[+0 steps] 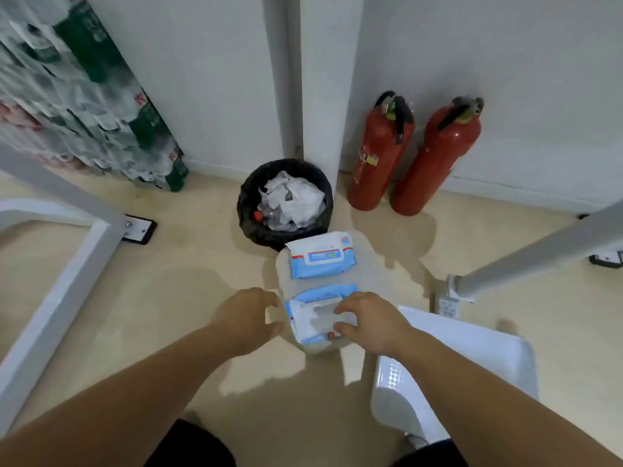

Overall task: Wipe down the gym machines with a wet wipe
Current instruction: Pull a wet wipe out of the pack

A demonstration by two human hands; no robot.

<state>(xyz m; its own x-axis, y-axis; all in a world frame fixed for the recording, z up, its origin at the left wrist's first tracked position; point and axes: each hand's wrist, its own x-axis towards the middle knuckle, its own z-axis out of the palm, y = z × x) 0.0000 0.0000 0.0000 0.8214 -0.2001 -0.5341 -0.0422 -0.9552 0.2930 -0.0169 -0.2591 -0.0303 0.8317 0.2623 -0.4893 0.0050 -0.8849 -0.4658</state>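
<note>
one wipe pack [312, 320]: right grip [374, 323] pinches its top, left grip [246, 315] apart just beside.

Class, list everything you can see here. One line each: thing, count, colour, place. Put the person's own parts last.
Wipe packs: two, blue and white, on a pale low stand mid-floor.
Bin: one, black, by the wall, holding crumpled white wipes.
Fire extinguishers: two, red, against the wall right of the bin.
Machine frames: two, white-grey, left and right edges.
Left hand: beside the near pack.
Right hand: grips the near pack's top.
</note>
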